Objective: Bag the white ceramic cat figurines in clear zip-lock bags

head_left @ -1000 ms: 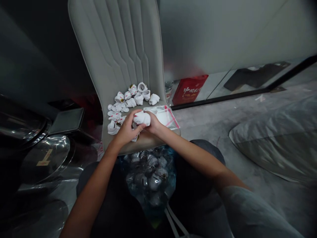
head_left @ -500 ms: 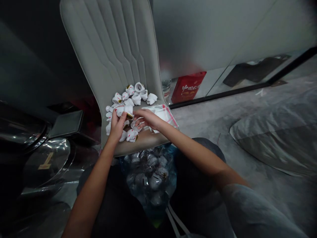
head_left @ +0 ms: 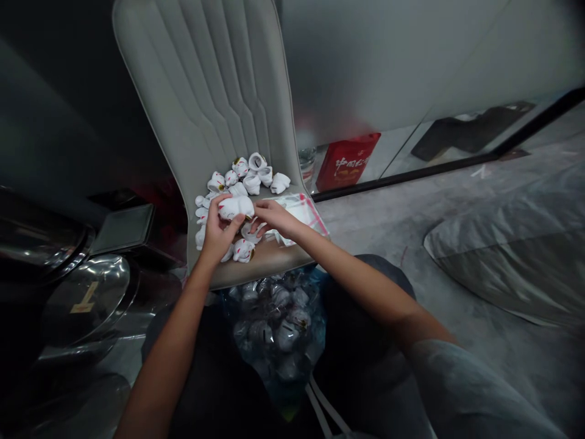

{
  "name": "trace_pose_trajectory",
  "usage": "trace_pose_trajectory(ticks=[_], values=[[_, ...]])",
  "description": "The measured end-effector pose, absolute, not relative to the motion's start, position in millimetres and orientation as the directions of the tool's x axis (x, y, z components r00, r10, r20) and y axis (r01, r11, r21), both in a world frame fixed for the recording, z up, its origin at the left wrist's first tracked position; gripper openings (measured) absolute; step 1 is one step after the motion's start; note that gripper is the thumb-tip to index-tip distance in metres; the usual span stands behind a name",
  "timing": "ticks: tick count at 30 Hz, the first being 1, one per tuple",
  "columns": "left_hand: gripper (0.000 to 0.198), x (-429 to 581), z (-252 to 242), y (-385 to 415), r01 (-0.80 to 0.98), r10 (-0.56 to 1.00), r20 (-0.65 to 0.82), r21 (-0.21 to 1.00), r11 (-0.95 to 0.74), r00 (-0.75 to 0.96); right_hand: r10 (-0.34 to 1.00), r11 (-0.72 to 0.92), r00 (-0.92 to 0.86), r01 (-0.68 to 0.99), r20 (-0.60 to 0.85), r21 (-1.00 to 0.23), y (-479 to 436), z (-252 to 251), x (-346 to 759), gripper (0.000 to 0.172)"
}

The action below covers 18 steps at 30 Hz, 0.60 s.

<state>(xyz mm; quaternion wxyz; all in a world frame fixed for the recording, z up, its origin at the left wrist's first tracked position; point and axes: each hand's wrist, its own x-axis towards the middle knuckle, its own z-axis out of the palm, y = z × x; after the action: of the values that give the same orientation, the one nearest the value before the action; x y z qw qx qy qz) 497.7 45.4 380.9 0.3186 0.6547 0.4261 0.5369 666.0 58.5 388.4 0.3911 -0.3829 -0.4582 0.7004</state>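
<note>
Above the seat of a grey chair (head_left: 260,262), my left hand (head_left: 219,231) is closed round a white cat figurine (head_left: 236,208) with red marks, its head to the left. My right hand (head_left: 274,218) is at the right end of the figurine, its fingers curled and partly apart; whether they touch it is hard to tell. Several white figurine pieces, such as an open hollow one (head_left: 257,161) and a cat head (head_left: 244,250), lie on the seat around my hands. Beside them is a clear plastic bag with pink lines (head_left: 304,210).
A bluish plastic bag (head_left: 281,323) full of white pieces hangs between my legs below the seat. Shiny round metal containers (head_left: 98,292) stand at the left. A red bag (head_left: 348,161) is by the wall at the right, and a grey covered object (head_left: 503,244) rests on the floor.
The figurine in my left hand has turned, so its gold-edged part now faces down and its white side shows. My right hand has stayed close to its right end.
</note>
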Motion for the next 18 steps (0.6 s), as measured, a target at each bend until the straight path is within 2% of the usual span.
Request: trace_pose_trajectory(ticks=[3,9,14,18], values=[[0.054,497.5,381.2,42.8,0.274,0.898,0.424,0.855,-0.441,0.12,0.897,-0.278,-0.396,-0.164,-0.195,-0.947,62.1,381.6,663.8,0.024],[0.049,494.7,379.0,43.9,0.324,0.904,0.409,0.844,-0.427,0.128,0.885,-0.287,-0.424,-0.17,-0.193,-0.943,67.0,374.9,667.0,0.015],[0.051,496.4,380.0,45.6,0.177,0.926,0.373,0.909,-0.377,0.058,0.875,-0.312,-0.441,-0.2,-0.199,-0.929,66.8,380.2,672.5,0.017],[0.054,497.5,380.5,47.1,0.02,0.978,0.21,0.977,-0.21,0.002,0.872,-0.332,-0.441,-0.215,-0.212,-0.919,71.8,384.7,681.2,0.015]])
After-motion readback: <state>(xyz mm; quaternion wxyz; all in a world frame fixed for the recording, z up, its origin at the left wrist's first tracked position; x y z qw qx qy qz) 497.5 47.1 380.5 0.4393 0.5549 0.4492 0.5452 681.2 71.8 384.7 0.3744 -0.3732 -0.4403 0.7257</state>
